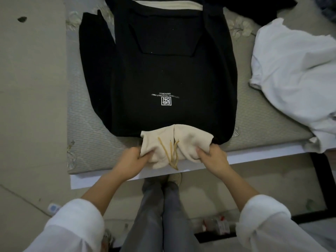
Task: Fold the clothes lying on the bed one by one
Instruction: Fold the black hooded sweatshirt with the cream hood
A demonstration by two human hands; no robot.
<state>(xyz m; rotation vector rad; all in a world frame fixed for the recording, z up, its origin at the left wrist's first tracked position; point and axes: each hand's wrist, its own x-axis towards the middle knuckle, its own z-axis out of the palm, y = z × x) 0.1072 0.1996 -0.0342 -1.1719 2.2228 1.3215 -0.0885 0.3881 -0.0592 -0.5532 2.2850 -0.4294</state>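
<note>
A black hoodie (158,70) lies flat on the bed, front side up, with a small white logo and a kangaroo pocket showing. Its cream hood (174,140) points toward me at the near edge of the mattress, tan drawstrings dangling over it. My left hand (132,159) grips the hood's left side. My right hand (212,157) grips its right side. One sleeve lies folded along the hoodie's left edge.
A crumpled white garment (294,73) lies on the right of the bed. More dark clothes (254,8) sit at the far edge. The grey striped mattress (87,128) rests on a white bed frame (258,153). My legs stand against the frame; bare floor lies left.
</note>
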